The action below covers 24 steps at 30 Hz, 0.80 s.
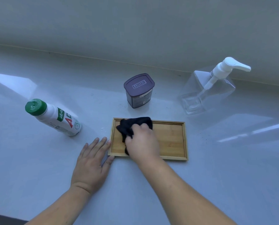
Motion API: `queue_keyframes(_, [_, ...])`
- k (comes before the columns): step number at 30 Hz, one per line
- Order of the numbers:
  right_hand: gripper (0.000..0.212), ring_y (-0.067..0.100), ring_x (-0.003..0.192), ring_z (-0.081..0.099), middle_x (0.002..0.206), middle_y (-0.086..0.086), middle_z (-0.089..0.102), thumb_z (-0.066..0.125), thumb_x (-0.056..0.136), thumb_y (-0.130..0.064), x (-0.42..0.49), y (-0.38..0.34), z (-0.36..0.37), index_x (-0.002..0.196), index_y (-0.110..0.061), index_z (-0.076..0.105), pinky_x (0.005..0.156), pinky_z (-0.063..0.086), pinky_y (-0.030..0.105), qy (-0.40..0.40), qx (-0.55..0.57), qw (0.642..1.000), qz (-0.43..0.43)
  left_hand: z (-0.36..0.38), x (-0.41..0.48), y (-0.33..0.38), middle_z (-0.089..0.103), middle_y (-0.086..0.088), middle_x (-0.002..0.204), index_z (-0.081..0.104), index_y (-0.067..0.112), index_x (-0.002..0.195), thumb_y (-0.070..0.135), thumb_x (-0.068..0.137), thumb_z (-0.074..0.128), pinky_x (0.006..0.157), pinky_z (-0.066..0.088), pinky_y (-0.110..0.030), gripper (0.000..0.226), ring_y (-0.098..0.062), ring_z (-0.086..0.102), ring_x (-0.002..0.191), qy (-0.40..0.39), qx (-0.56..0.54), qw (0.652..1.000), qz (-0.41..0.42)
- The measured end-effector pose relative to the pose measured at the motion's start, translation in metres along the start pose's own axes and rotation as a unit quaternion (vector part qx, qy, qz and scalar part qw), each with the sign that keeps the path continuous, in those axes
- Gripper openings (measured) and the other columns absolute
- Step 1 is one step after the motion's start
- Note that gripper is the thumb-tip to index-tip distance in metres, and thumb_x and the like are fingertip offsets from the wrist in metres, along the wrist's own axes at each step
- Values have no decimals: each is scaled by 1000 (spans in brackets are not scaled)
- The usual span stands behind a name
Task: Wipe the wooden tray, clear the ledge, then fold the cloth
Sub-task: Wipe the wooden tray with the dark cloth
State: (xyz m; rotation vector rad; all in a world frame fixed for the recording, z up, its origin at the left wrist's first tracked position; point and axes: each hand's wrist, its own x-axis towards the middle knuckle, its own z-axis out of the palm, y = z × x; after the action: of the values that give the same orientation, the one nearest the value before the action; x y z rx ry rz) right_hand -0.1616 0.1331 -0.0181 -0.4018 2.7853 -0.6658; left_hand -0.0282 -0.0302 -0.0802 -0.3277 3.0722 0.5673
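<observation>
**Light tray, limp cloth: one hand pins, the other wipes**

The wooden tray (pixel 168 138) lies flat on the pale worktop (pixel 151 184), long side across, just in front of the person. It looks thin and light, with a low raised rim, so I'd expect it to skate on that glossy surface under any sideways push. That seems to be why the left hand (pixel 91 163) is spread flat, fingers wide, on the worktop at the tray's 9 o'clock end, its fingertips and thumb touching the near left corner and holding nothing.

The right hand (pixel 142 142) is curled over the black cloth (pixel 132 125), bunching it against the tray floor toward the left half. The cloth is soft and floppy; a loose tail pokes out at 11 o'clock over the far rim. It will take any shape the hand gives it, so for folding later it would need laying out flat and taking by its corners.

The tray itself is stiff, best lifted by its short ends or rim.

Beyond it stand three things: a white bottle with a green cap (pixel 54 117) at 10 o'clock, a dark lidded tub (pixel 138 90) at 12, and a clear pump dispenser (pixel 210 88) at 2. The dispenser looks empty, hence light and tippy; I'd grip its body, not the pump.
</observation>
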Motion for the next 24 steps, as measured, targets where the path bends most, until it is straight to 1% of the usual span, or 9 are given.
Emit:
queue_keyframes(3, [17, 34, 95, 54, 107, 12, 55, 60, 86, -17, -8, -33, 28, 101, -12, 56, 69, 41, 42, -22, -34, 993, -112, 2, 0, -2, 58, -1, 151, 59, 17, 143, 63, 103, 26, 126, 20, -49, 69, -23, 41, 148, -2, -1, 1000, -3])
queue_keyframes(6, [23, 36, 96, 55, 107, 12, 56, 64, 82, -18, -7, -19, 24, 103, -14, 55, 70, 46, 44, -18, -54, 989, -136, 2, 1, -1, 57, -1, 152, 58, 16, 145, 61, 103, 30, 126, 21, -48, 68, -23, 41, 148, 2, 3, 1000, -8])
queue_keyframes(8, [27, 36, 98, 55, 109, 11, 57, 65, 81, -24, -5, 9, 8, 105, -16, 57, 73, 48, 44, -30, -53, 992, -113, 2, 0, 1, 56, 0, 153, 57, 17, 147, 62, 103, 29, 125, 23, -49, 69, -23, 43, 148, 10, 0, 1000, -6])
queue_keyframes(12, [23, 33, 97, 56, 104, 8, 58, 64, 81, -24, -18, 84, -43, 102, -16, 62, 75, 49, 39, -15, -35, 999, 18, -1, -1, 3, 56, 0, 154, 57, 18, 147, 65, 103, 22, 124, 23, -49, 73, -24, 44, 147, 12, -14, 1000, -4])
queue_keyframes(15, [15, 25, 85, 57, 95, -3, 53, 64, 83, -21, -47, 111, -73, 97, -24, 60, 69, 51, 39, 9, 66, 994, 87, -3, -1, 3, 56, -1, 153, 57, 19, 147, 66, 103, 21, 125, 20, -46, 74, -25, 45, 146, 0, -15, 1000, -5])
queue_keyframes(18, [19, 16, 83, 51, 92, -10, 49, 68, 81, -21, -97, 100, -73, 95, -30, 59, 64, 44, 26, 54, 27, 998, -8, -6, -2, 4, 56, -2, 153, 57, 20, 148, 66, 102, 23, 124, 20, -47, 73, -25, 44, 146, -9, -20, 1000, -8])
queue_keyframes(20, [22, 19, 80, 49, 89, -6, 51, 70, 73, -19, -133, 81, -59, 92, -25, 61, 62, 42, 26, 63, -44, 991, -107, -9, -2, 6, 55, -2, 154, 56, 21, 148, 63, 100, 30, 125, 22, -49, 70, -24, 43, 147, -15, -25, 999, -16])
queue_keyframes(22, [25, 23, 73, 51, 85, -2, 54, 72, 65, -17, -163, 63, -37, 88, -21, 63, 60, 47, 33, 32, -96, 979, -176, -13, -3, 8, 53, -2, 156, 55, 20, 150, 60, 98, 34, 126, 21, -50, 69, -25, 41, 149, -22, -25, 999, -20])
queue_keyframes(24, [33, 24, 68, 56, 82, 0, 57, 76, 54, -26, -187, 50, -15, 84, -22, 65, 57, 51, 35, -48, -147, 964, -216, -18, -3, 10, 50, -3, 158, 53, 20, 152, 59, 97, 34, 127, 18, -49, 70, -25, 37, 151, -33, -26, 999, -19])
